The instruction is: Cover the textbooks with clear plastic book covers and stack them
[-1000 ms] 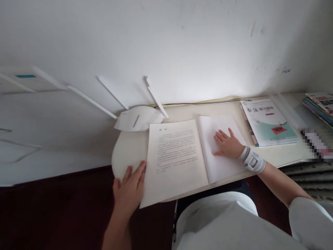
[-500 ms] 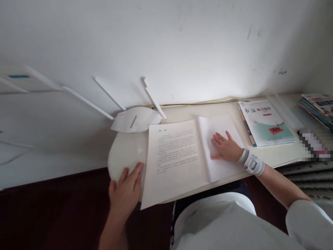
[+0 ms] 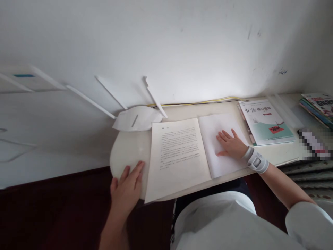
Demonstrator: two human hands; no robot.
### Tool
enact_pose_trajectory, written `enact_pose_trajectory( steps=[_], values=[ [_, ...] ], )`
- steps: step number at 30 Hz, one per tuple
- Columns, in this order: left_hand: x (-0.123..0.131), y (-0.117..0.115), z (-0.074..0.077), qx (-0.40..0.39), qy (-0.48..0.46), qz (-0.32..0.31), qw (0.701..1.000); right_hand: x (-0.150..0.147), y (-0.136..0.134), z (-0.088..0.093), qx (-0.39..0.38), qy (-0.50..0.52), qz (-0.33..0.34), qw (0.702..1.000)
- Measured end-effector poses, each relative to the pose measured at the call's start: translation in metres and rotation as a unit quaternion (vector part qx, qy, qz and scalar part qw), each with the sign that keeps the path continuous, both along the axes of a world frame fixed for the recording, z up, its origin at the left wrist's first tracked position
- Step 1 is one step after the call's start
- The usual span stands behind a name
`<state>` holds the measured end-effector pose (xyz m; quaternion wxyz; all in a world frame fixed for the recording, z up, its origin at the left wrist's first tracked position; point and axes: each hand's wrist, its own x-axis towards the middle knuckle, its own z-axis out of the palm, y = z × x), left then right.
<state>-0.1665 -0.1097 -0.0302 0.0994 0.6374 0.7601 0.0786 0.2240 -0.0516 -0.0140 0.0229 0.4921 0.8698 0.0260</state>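
An open book lies on the white desk in front of me, its left page printed with text and its right page blank. Flat on that blank page rests my right hand, fingers spread, with a grey-and-white band around the wrist. My left hand is at the rounded left end of the desk, fingers apart, just left of the book and holding nothing. The book's lower left corner reaches past the desk's front edge.
Behind the book stands a white router with long antennas. A yellow cable runs along the wall. To the right lie a green-and-white book, a pixelated object and a stack of books.
My right hand has slid slightly right across the blank page. The raised fold near the book's spine now lies flatter. My left hand has barely moved.
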Motion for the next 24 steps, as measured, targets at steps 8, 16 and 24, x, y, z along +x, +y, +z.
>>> enact_pose_trajectory(
  steps=[8,16,24],
  values=[
    [0.005,-0.003,0.007,0.001,0.007,-0.002,1.000,0.006,-0.003,-0.003,0.008,0.019,0.002,1.000],
    [0.076,-0.009,0.052,0.150,0.085,-0.105,0.979,0.049,0.017,0.002,0.021,0.031,-0.123,0.992],
    [0.219,-0.028,0.017,0.144,0.063,-0.460,0.874,0.081,0.044,0.007,-0.057,0.359,-0.197,0.910]
  ],
)
